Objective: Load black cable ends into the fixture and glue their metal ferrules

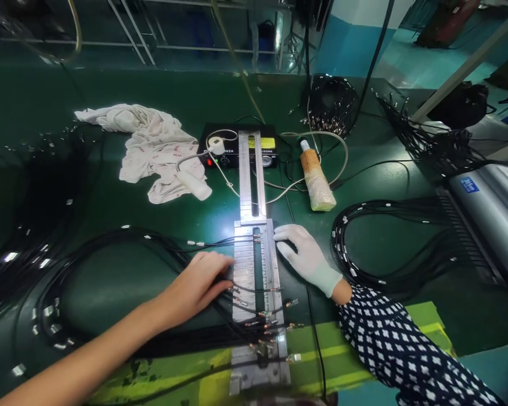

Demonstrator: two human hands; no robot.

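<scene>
A slotted metal fixture (pixel 244 270) stands in the middle of the green bench. At its left edge is my left hand (pixel 207 279), bare, with fingers curled and thumb bent in by a black cable (pixel 260 290) that comes out at the thumb tip. The grip itself is partly hidden. My right hand (pixel 307 259), in a white glove, rests at the fixture's right edge, thumb and forefinger apart, holding nothing visible. Two thin cables (pixel 220 243) lie across the fixture's upper grooves. Several more cable ends with metal terminals (pixel 271 324) lie over its lower part.
Behind the fixture sits a black control box (pixel 232 160) beside a white cloth (pixel 152 141). A taped bottle (pixel 317 180) lies to the right. Coiled cables (pixel 342 242) and a silver machine (pixel 491 214) are further right. Cable bundles (pixel 46 192) cover the left side.
</scene>
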